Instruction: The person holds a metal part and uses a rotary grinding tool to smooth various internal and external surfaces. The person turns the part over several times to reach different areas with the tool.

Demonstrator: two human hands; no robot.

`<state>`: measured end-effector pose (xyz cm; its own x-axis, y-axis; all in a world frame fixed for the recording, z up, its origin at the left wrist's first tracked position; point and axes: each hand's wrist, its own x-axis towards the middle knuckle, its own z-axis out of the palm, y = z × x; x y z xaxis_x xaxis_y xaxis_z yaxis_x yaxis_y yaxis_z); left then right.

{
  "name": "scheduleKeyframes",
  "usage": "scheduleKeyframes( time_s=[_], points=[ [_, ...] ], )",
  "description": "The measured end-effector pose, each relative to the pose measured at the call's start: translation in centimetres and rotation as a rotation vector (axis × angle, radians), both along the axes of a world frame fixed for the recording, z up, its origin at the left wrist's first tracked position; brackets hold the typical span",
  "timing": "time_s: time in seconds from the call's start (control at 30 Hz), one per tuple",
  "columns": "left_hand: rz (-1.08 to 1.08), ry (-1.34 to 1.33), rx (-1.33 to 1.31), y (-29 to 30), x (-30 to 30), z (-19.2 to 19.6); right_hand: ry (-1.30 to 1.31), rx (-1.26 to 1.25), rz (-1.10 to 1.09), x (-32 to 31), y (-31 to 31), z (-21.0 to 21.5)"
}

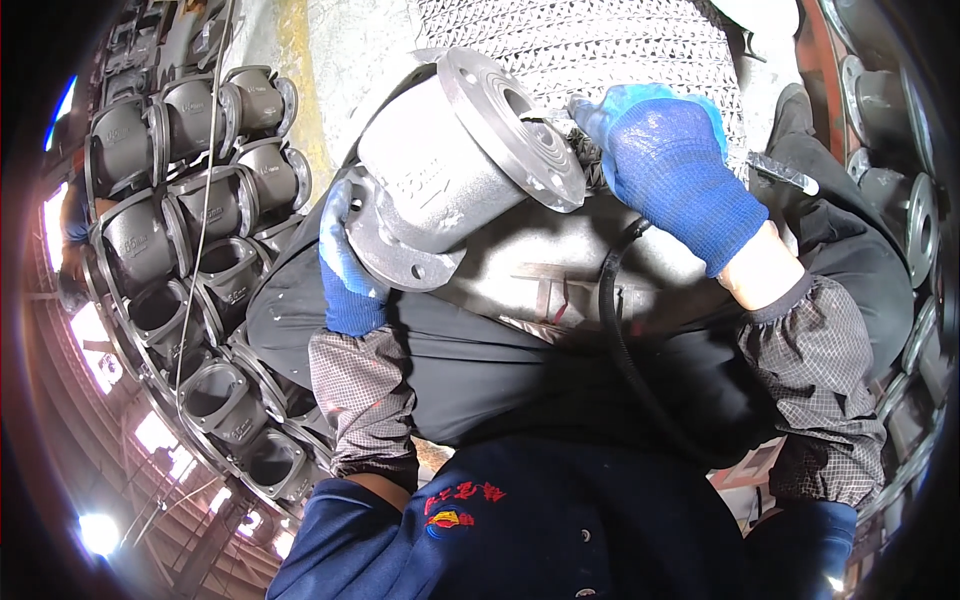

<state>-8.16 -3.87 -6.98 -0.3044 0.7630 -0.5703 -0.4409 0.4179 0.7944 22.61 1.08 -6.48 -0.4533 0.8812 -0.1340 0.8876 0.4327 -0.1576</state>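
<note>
A grey cast-metal valve body [430, 165] with round flanges sits tilted in front of me, above my lap. My left hand [352, 265], in a blue and white glove, is closed on the edge of its lower flange. In a blue glove, my right hand [655, 150] is closed beside the bore of the upper flange [520, 130]. A small pale metallic piece [548, 118] shows between its fingertips and the bore; the glove hides the rest, so I cannot tell its kind. Below the right wrist, a black hose [608, 300] curves down across my lap.
Several grey valve bodies [205, 205] are stacked at the left, with more flanged castings [920, 230] along the right edge. A perforated metal-like mat [600, 45] lies beyond the valve body. A slim silver tool [785, 173] lies by my right leg. A thin cable [212, 160] hangs at the left.
</note>
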Motion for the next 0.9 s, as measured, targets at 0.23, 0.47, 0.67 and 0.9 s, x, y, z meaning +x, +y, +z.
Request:
scheduleKeyframes(
  time_s=[0.23,0.47,0.67,0.9],
  points=[
    [0.009,0.035,-0.022,0.2,0.5,0.4,0.002,-0.034,-0.002,-0.6,0.5,-0.2],
    [0.008,-0.027,-0.069,0.7,1.8,1.4,-0.089,-0.093,-0.040,-1.2,0.8,0.8],
    [0.018,-0.027,-0.045,0.5,1.4,1.1,-0.161,-0.251,-0.020,-1.5,1.9,2.2],
    [0.018,-0.074,-0.007,0.2,-0.6,-0.6,-0.160,-0.140,0.044,-0.9,3.1,2.8]
  ],
)
